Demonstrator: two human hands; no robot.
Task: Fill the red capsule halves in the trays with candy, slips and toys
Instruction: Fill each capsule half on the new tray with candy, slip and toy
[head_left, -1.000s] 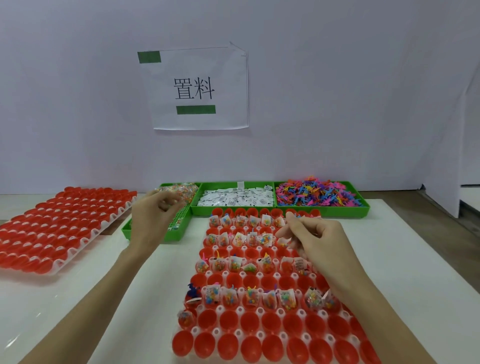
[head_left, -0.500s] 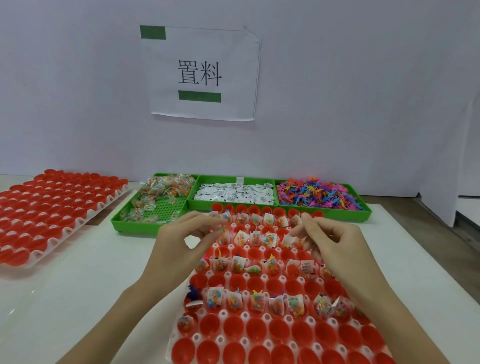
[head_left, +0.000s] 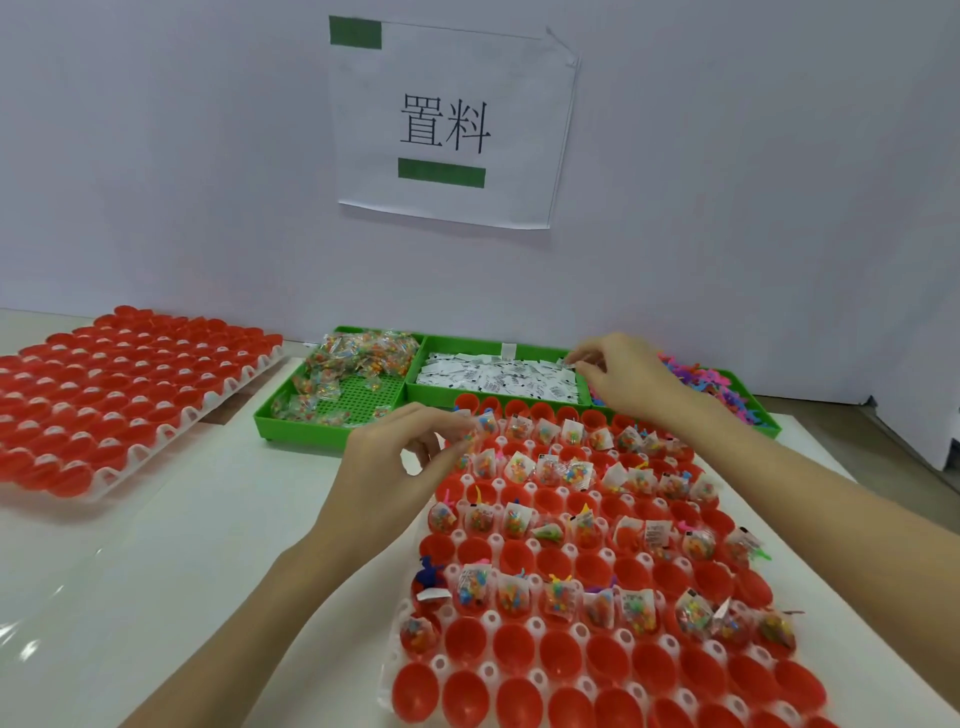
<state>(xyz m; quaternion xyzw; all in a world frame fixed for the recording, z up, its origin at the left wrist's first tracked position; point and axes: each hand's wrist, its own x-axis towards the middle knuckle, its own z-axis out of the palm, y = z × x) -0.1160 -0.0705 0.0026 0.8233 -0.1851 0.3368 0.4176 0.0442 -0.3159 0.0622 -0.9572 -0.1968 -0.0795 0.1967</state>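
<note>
The near tray (head_left: 491, 618) holds red capsule halves; several rows are filled with candy packets, slips and toys, and the nearest rows are bare red cups (head_left: 561, 654). My left hand (head_left: 395, 473) hovers over the tray's far left corner, thumb and fingers pinching a candy packet (head_left: 484, 423). My right hand (head_left: 623, 379) reaches over the green bin of white slips (head_left: 493, 382) and pinches one slip (head_left: 568, 362) at the bin's right end.
A green bin of candy packets (head_left: 358, 364) stands left of the slips, and a green bin of coloured toys (head_left: 722, 387) stands right of them. A second tray of red halves (head_left: 130, 384) lies far left. A paper sign (head_left: 452, 124) hangs on the back wall.
My right hand has left the capsule tray and moved back to the slips bin, taking hold of a slip. My left hand shifted a little right over the tray's far corner.
</note>
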